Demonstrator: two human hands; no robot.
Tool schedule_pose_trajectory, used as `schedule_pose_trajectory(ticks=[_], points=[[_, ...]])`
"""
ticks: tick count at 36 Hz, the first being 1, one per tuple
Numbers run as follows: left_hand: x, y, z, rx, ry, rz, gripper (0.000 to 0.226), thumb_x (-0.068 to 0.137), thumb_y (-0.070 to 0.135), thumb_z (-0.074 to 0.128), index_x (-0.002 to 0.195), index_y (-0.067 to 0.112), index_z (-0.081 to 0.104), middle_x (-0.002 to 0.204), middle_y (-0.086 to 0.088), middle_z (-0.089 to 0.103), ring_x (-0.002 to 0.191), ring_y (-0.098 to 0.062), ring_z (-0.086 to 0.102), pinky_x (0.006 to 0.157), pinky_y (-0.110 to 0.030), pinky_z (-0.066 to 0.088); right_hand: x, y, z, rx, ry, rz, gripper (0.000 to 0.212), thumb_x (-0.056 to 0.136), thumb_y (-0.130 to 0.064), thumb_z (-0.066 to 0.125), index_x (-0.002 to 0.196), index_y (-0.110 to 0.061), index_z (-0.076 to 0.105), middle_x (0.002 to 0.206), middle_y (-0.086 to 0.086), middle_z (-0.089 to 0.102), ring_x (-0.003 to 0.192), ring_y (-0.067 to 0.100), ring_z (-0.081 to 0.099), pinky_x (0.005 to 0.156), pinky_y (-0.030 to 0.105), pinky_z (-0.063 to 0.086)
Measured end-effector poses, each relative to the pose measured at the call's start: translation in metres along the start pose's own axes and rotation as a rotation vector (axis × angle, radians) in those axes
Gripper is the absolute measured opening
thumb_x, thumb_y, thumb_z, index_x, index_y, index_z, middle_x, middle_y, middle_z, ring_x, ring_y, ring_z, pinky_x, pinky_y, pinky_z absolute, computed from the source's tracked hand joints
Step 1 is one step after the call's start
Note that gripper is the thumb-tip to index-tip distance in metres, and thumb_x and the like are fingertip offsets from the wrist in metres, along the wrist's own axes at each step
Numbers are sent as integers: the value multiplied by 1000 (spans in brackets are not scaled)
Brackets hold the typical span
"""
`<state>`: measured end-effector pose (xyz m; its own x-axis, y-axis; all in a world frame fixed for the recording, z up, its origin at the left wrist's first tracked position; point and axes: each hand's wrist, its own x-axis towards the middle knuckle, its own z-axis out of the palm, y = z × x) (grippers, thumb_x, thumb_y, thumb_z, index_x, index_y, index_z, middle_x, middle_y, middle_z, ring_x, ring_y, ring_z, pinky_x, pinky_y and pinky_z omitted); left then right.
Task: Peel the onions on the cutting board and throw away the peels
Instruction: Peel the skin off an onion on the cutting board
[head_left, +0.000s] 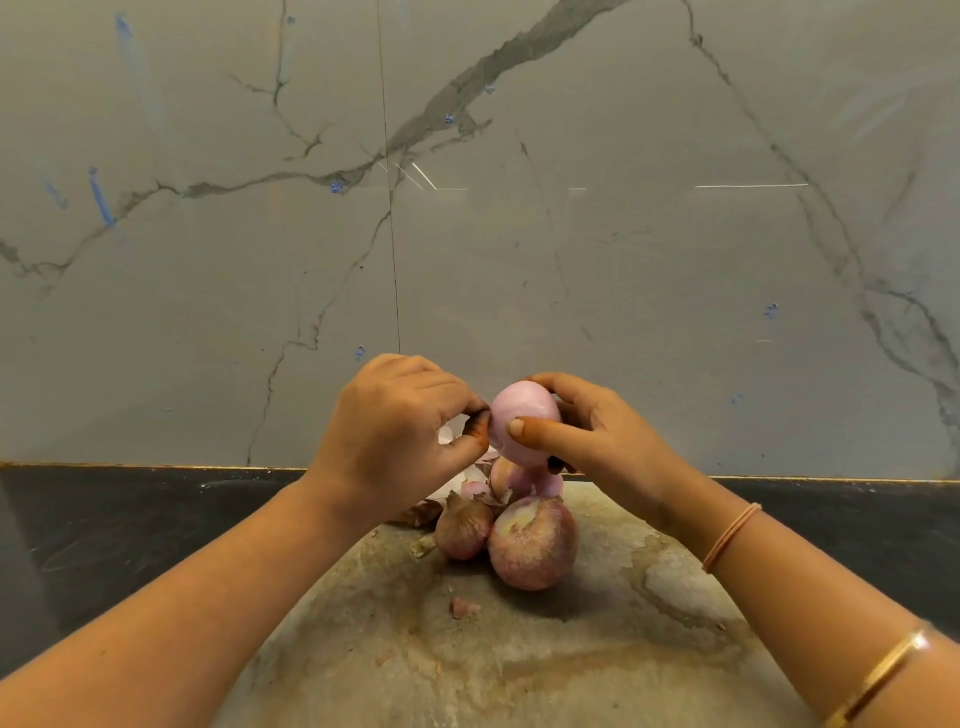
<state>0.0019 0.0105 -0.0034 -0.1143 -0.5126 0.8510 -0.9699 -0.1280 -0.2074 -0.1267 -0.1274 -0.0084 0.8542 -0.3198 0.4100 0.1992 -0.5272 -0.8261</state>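
Head view of onion peeling over a worn, stained cutting board (545, 665) lying on a dark countertop (130, 519) that meets a grey veined marble wall (623, 234) at its far edge. The right hand (597, 436) is closed around a pale, largely peeled onion (522, 415), thumb across its front, holding it raised above the board's far end. The left hand (400, 431) pinches thumb and forefinger against the onion's left side; a pale scrap of peel (451, 432) shows just behind those fingertips, though whether it is gripped cannot be told. Below the hands, unpeeled onions cluster near the far edge: a large one (532, 543), a smaller brown one (464, 527) touching its left side, and more (511, 480) behind. Loose peels (423, 512) lie at the far left edge; a small fragment (462, 608) lies mid-board. The near half of the board is open, flanked by both forearms; a bangle (878, 675) and a band (730, 538) ring the right wrist.
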Motion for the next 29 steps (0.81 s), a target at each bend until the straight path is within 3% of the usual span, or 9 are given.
schedule_pose_trajectory(ticks=[10,18,26,29], points=[[-3,-3,3,-127,-95,-8,26,81,30,57,87,13,77,84,5,73,77,-15,65,64,-36,54,1,0,-4,45,47,17,55,67,-42,58,116,-17,60,95,-2,63,80,11,59,53,10,44],[-2,-3,3,-69,-111,18,25,81,29,56,80,14,76,78,6,73,72,-16,65,59,-35,53,1,4,-3,17,40,37,55,69,-46,58,117,-17,62,102,5,66,91,20,64,60,17,50],[1,2,3,-151,-46,-76,26,79,29,54,74,11,72,69,4,68,65,-16,59,58,-29,46,0,0,-5,48,42,7,51,70,-43,57,115,-19,62,93,-3,64,74,4,60,55,11,44],[-1,4,5,-182,-40,-148,26,78,32,53,71,12,68,68,5,65,67,-9,49,58,-26,39,0,1,-5,32,35,-6,51,69,-43,57,116,-21,60,97,-3,64,80,8,61,56,11,45]])
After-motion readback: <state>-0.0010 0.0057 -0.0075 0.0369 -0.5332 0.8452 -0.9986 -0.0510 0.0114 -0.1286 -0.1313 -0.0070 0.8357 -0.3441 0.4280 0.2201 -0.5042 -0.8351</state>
